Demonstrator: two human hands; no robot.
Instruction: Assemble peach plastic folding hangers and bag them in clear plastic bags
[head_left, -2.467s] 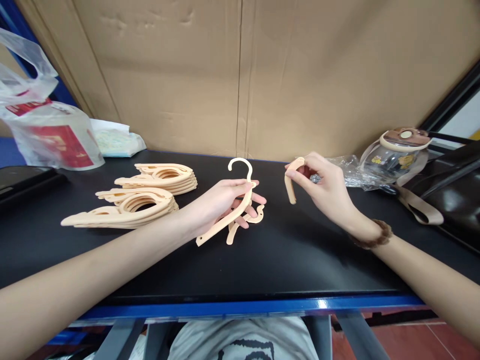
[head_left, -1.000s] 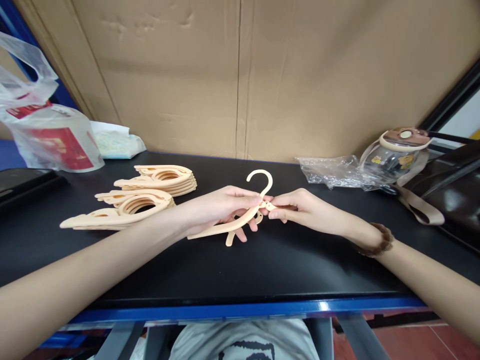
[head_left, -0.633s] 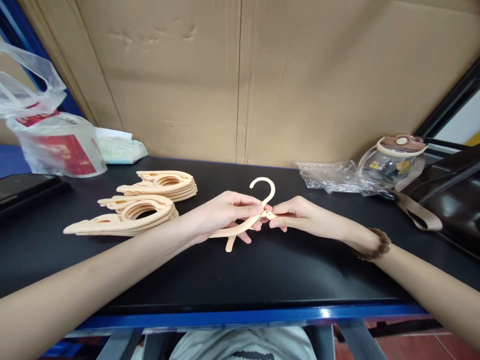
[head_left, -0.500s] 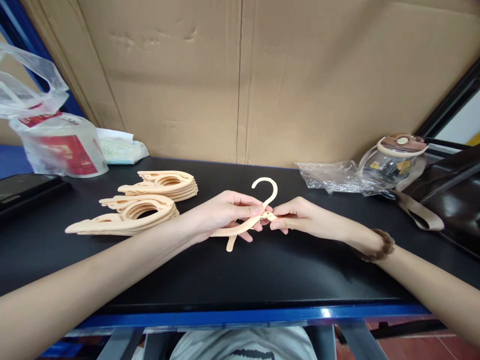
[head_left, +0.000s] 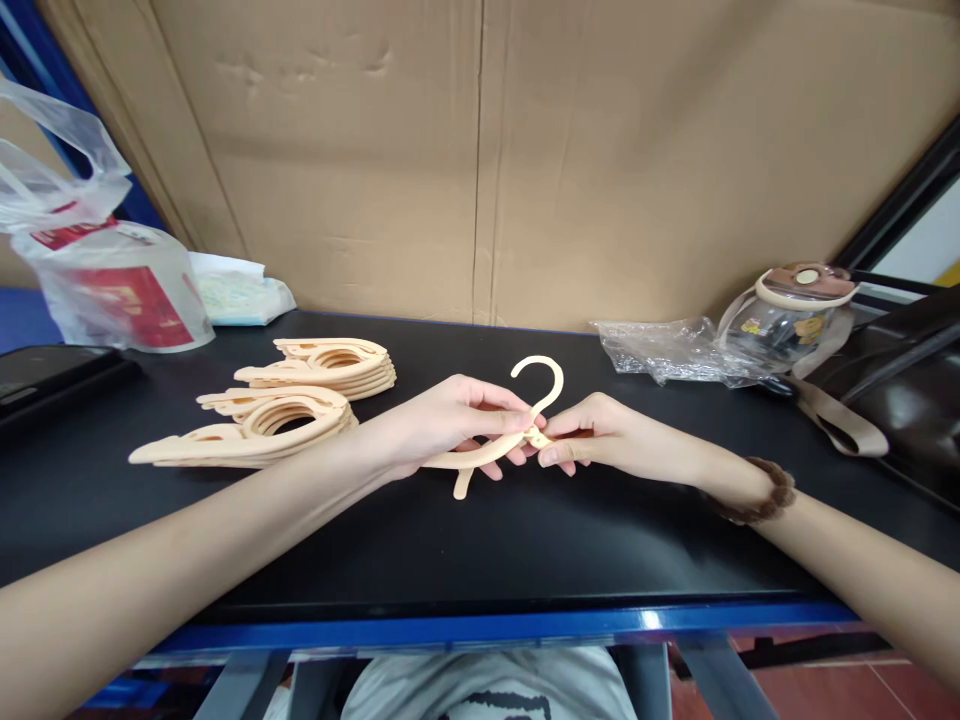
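Observation:
A cream plastic folding clothes hanger [head_left: 450,460] is held above the black tabletop, its hook curving upward and opening to the left. My left hand [head_left: 469,425] pinches it close to the base of the hook, with one arm of the hanger running left below the palm. On the other side, my right hand [head_left: 589,435] grips a small jointed part beside the hook between thumb and fingers. The fingers hide much of that joint. Left of my hands lie two stacks of matching folded hangers, a nearer stack [head_left: 247,440] and a farther stack [head_left: 322,365].
A plastic bag [head_left: 112,290] with a white and red container, a tissue pack [head_left: 240,290] and a dark phone [head_left: 60,375] are at the left. Crumpled clear wrap [head_left: 667,350], a bottle [head_left: 787,315] and a dark bag [head_left: 900,380] lie right. Cardboard [head_left: 337,170] stands behind.
The hanger's hook has shifted slightly right and turned a little. The right-hand fingers have closed in nearer to the hook's base, while the left hand keeps its grip.

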